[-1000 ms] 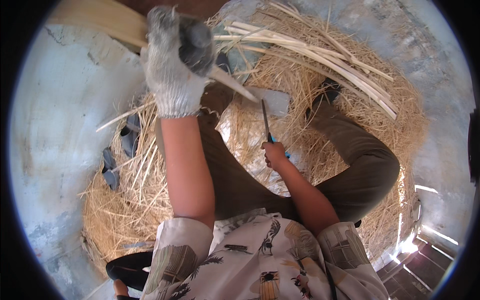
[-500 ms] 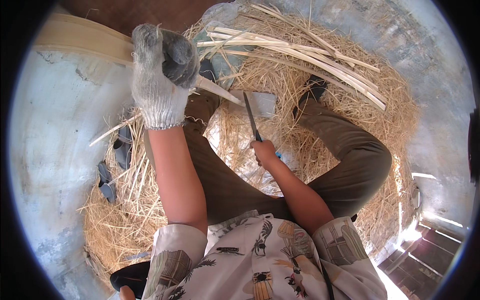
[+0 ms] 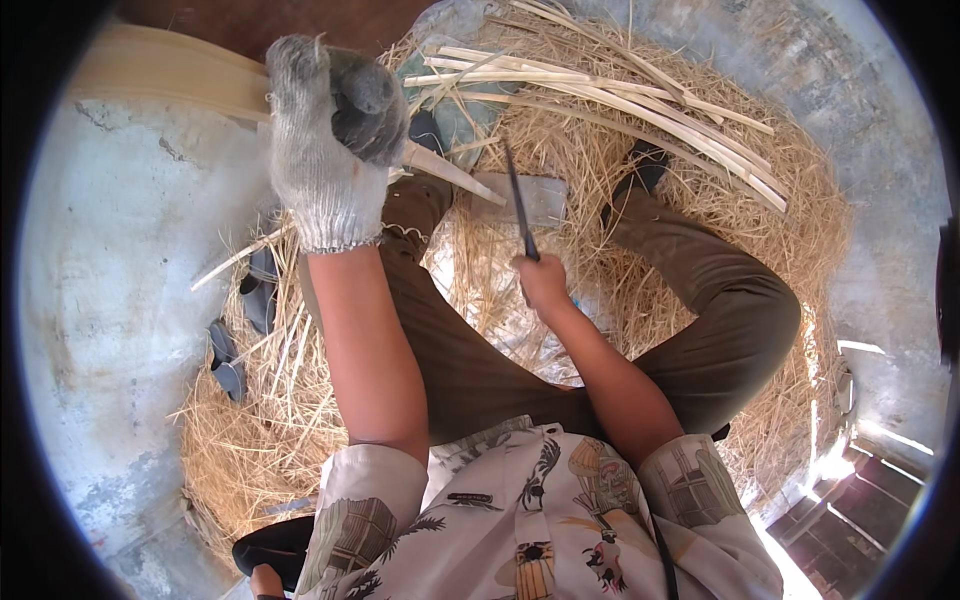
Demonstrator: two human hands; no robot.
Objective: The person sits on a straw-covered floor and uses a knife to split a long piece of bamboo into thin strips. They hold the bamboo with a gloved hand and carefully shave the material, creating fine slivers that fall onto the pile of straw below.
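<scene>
Where straw (image 3: 255, 450) spreads: it surrounds the person's legs (image 3: 710, 260), with pale sticks (image 3: 705, 147) lying across its far side.
Wooden strip (image 3: 450, 175): I see it slant toward the middle, its narrow end at a grey slab (image 3: 545, 200).
Left hand (image 3: 335, 145): gloved, arm stretched forward, fingers curled tight around the strip.
Knife (image 3: 519, 200): blade pointing away from the body, just beside the strip's end; whether they touch, I cannot tell from here.
Right hand (image 3: 545, 282): bare, forearm angled inward, fingers wrapped around the knife's handle.
Blade tip (image 3: 508, 150): half a second ago I saw it level with the strip's end; now it reaches past.
</scene>
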